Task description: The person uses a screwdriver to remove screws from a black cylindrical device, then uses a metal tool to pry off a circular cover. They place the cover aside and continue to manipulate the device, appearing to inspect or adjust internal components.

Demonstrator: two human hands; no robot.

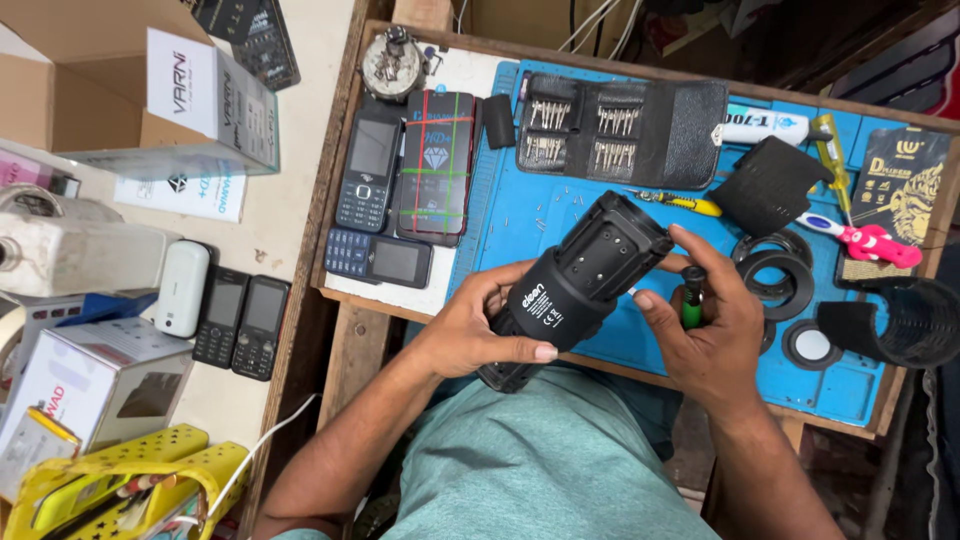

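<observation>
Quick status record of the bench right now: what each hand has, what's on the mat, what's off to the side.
left hand: grips black cylindrical speaker housing, tilted, open end up-right
right hand: holds green-handled screwdriver, fingertips on the housing's rim
mat: blue work mat with open bit case, black rings, mesh grille
left of mat: keypad phones
side table: two more phones, cardboard boxes

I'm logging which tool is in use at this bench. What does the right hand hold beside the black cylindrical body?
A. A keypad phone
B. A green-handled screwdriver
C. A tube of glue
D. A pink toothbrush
B: the right hand grips a green-handled screwdriver against the black cylindrical body, which the left hand clasps from the other side over the blue mat.
</observation>
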